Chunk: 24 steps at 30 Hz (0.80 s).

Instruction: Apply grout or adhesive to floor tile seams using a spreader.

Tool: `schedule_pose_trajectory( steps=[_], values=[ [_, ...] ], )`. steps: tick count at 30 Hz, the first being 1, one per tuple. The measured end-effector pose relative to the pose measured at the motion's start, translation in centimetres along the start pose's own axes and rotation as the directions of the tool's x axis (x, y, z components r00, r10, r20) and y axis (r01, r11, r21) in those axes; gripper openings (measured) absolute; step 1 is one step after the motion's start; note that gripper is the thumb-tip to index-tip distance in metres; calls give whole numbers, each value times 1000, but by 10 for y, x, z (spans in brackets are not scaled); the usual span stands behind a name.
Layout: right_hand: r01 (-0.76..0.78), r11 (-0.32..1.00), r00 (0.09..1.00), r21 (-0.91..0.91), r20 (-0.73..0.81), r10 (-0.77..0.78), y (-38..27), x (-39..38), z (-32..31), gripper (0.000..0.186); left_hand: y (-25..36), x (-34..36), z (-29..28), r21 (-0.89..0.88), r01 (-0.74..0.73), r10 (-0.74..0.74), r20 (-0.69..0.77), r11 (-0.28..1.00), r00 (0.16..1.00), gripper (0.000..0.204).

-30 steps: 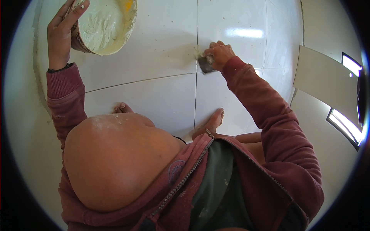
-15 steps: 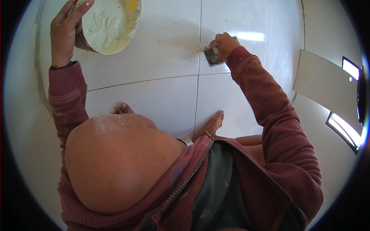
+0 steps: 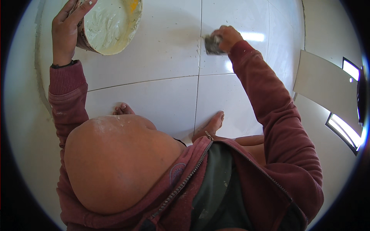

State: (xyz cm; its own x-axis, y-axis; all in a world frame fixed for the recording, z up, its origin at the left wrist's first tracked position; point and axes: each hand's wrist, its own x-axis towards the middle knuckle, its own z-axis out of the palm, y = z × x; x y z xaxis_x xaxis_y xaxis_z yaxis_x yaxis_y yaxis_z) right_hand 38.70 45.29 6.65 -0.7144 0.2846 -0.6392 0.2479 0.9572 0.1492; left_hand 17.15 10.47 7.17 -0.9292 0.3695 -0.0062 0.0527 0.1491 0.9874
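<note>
At the top left, my left hand (image 3: 69,29) grips the side and rim of a round bucket (image 3: 110,25) holding pale greenish-white paste, with yellow showing on its inner wall. My right hand (image 3: 229,37) is closed on a scraper (image 3: 212,45) with a squarish dark blade, slightly blurred and smeared with pale paste, held at the white tiled floor (image 3: 165,61) right of the bucket. I cannot tell whether the blade touches the tile.
My bare feet (image 3: 212,125) rest on the tiles below my hands. Pale walls bend along both sides. On the right are a light flat panel (image 3: 323,81) and two bright rectangular openings (image 3: 343,131) with dark frames.
My right hand with the scraper has moved up the floor and slightly right, away from my feet. My left hand and the bucket have shifted slightly right.
</note>
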Motion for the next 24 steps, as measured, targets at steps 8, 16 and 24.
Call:
schedule_pose_trajectory(
  steps=[8, 16, 24],
  values=[
    [74, 896, 992, 438, -126, -20, -12, -5, 30, 36, 1, -3, -5, 70, 62, -60, -27, 996, 998, 40],
    [125, 987, 964, 97, 224, -144, -17, -84, 62, 43, -1, -1, -5, 119, 14, -11, -24, 993, 1000, 38],
    [150, 987, 983, 53, 94, -155, -30, -93, 67, 37, -8, 1, -11, 141, 0, 2, -19, 990, 1000, 31]
  ],
)
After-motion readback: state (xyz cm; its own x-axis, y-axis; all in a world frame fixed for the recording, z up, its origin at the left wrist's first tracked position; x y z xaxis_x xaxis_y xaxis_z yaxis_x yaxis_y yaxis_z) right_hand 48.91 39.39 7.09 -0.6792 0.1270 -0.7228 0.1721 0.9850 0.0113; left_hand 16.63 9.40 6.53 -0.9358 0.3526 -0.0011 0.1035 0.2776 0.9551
